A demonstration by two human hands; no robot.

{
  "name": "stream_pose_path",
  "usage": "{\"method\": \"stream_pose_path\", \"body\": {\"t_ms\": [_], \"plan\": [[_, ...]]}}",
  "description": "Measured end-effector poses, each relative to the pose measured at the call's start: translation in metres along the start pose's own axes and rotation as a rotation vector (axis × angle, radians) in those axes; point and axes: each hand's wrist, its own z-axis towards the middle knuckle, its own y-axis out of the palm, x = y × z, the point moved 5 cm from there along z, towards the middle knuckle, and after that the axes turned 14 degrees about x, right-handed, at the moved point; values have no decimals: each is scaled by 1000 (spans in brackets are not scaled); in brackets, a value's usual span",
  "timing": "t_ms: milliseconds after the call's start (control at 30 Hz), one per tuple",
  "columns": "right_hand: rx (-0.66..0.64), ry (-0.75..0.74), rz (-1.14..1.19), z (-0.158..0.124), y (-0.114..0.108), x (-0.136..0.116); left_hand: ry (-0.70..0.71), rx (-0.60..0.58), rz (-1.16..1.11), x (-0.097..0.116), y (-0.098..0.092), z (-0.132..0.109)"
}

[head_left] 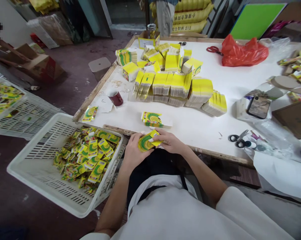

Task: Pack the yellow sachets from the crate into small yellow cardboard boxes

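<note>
Just in front of the table edge, my left hand [135, 151] is closed round the left side of a yellow-green printed carton [146, 142]. My right hand [169, 140] grips the same carton from the right, with white coverings on some fingertips. Beyond my hands, a small pile of similar flat cartons [152, 119] lies on the white table [125, 116]. At my left, a white plastic crate [38, 173] holds many yellow-green packets [92, 148]. Farther back on the table stand rows of stacked yellow cartons [162, 81].
A maroon mug [115, 98] stands near the table's left edge. On the right are black scissors [239, 137], a phone [259, 107] and a red plastic bag [242, 51]. Red-handled scissors [213, 49] lie beside the bag. Another person handles a cardboard box [40, 65] at far left.
</note>
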Motion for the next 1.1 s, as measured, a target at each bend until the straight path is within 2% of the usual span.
{"method": "stream_pose_path", "body": {"t_ms": [100,167,233,300,400,633,800,933,1100], "plan": [[161,74,-23,-3,-1,7,-222,160,-132,-14,-2,-2],[252,120,-45,-5,-2,11,-413,181,-351,-24,3,-7],[257,124,-47,-5,0,10,-557,163,-547,-30,8,-11],[192,92,-34,-4,3,6,-632,192,-631,-32,7,-11],[121,49,5,-2,6,0,-660,236,-656,-31,2,-8],[234,124,-3,-3,3,5,-654,164,-698,-18,12,-10],[166,64,-106,1,1,1,-632,171,-710,-20,17,-10],[85,17,-88,2,-1,-2,-638,215,-762,-24,16,-7],[55,-17,-44,1,-2,-6,-640,235,-811,-23,15,-4]]}}
